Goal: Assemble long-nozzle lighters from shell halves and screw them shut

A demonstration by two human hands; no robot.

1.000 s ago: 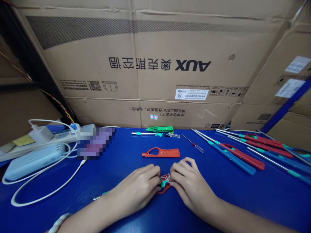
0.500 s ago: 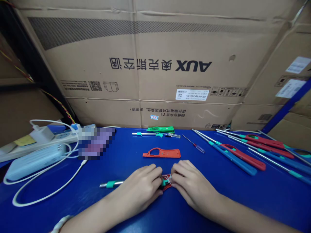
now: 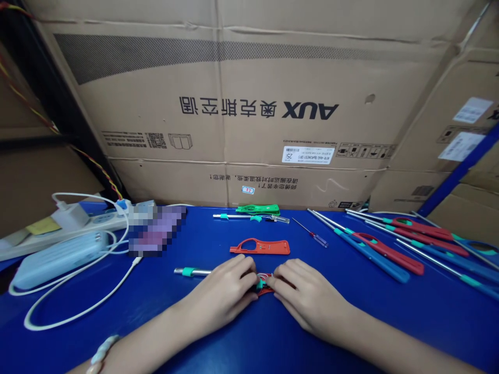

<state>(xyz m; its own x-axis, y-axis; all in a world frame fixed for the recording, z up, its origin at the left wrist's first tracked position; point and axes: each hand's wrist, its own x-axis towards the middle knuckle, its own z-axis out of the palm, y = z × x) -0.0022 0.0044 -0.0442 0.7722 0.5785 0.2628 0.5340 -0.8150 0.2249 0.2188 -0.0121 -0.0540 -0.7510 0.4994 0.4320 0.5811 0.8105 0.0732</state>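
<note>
Two bare hands rest low on the blue tabletop (image 3: 202, 244), close together. Between them lies a half-built red lighter (image 3: 264, 285), small and red with a bit of teal. The left hand (image 3: 228, 293) curls over its left end. The grip of that hand is closed on it, with thumb and fingers pinching. The right hand (image 3: 307, 298) comes in from the other side, and its grip is pinched on the right end of the same lighter. Most of the lighter is hidden under the fingers. A metal tube (image 3: 198, 271) with a teal ring pokes out to the left from under the left hand and lies flat on the tabletop. A pale band (image 3: 102, 353) sits on the left wrist.

Just behind the hands lies a flat red shell (image 3: 260, 246), apart from them. Farther back, near the big cardboard box (image 3: 273, 156), lies a green shell (image 3: 258, 209). Another thin tube (image 3: 241, 216) lies just in front of it. A tiny screwdriver (image 3: 312, 234) lies to the right of those. Off to the right there is a row of long lighters (image 3: 384, 253), red and blue, lying side by side. Their thin tubes point toward the back left. On the left side sit a white power strip (image 3: 47, 234) and a pale blue power bank (image 3: 58, 255). A white cable (image 3: 78, 306) loops over the tabletop.
</note>
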